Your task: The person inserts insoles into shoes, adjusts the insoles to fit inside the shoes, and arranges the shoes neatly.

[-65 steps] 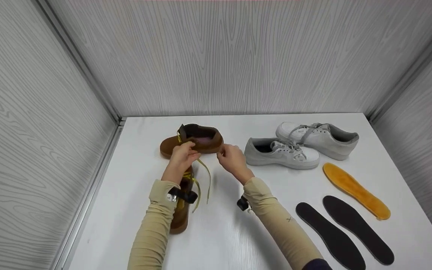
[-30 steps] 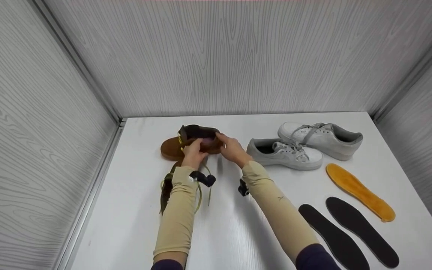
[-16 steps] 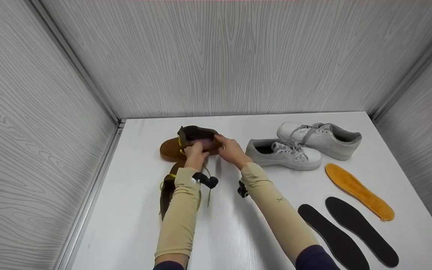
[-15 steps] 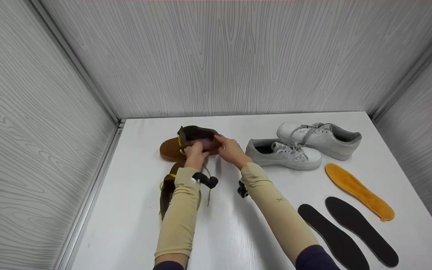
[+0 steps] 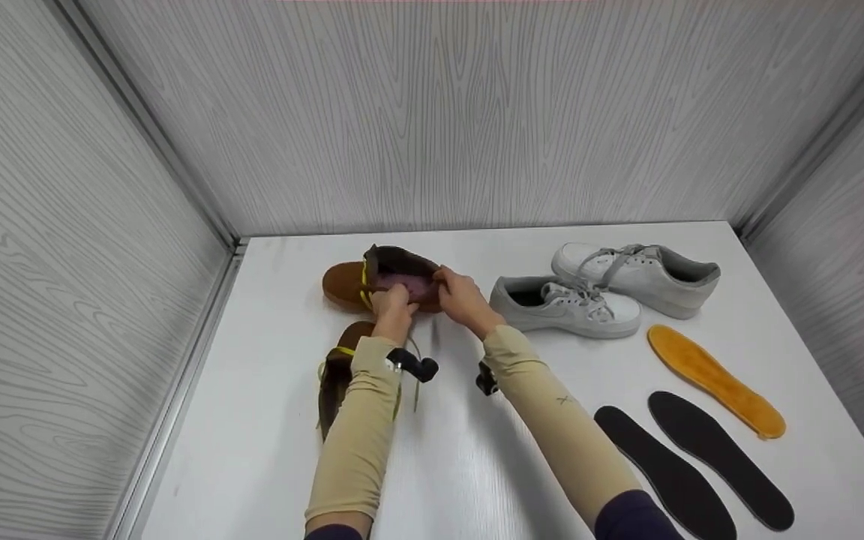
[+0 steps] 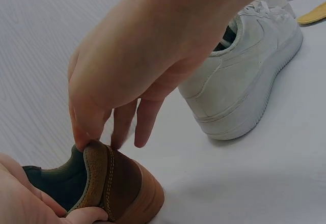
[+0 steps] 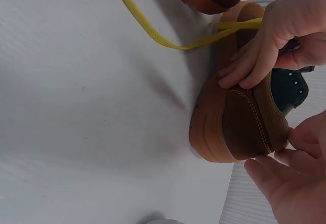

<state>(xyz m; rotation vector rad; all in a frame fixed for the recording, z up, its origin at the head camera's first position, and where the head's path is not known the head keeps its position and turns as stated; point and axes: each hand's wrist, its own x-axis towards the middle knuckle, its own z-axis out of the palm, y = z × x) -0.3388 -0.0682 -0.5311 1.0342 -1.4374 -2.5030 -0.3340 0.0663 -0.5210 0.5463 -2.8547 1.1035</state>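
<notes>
A brown shoe point(image 5: 343, 286) with yellow laces is at the back left, its opening tipped toward me and a pinkish lining point(image 5: 418, 285) showing inside. My left hand point(image 5: 393, 306) grips the collar on the near side; in the right wrist view its fingers point(image 7: 239, 74) lie along the outside of the shoe. At the heel, my right hand point(image 5: 464, 298) pinches the top edge of the collar between thumb and fingertips. The left wrist view shows the stitched heel point(image 6: 125, 183) below that pinch. A second brown shoe point(image 5: 333, 375) stands nearer me, partly hidden by my left forearm.
Two white sneakers point(image 5: 567, 315) with grey laces stand right of my right hand. Farther right lie an orange insole point(image 5: 713, 379) and two black insoles point(image 5: 724, 457). Wood-grain panels point(image 5: 432, 112) wall the white table at the back and sides. A yellow lace point(image 7: 153, 30) trails over the tabletop.
My left hand has moved from the laced front to the near collar, and my right hand has come onto the heel collar. The shoe has tilted toward me, baring more lining.
</notes>
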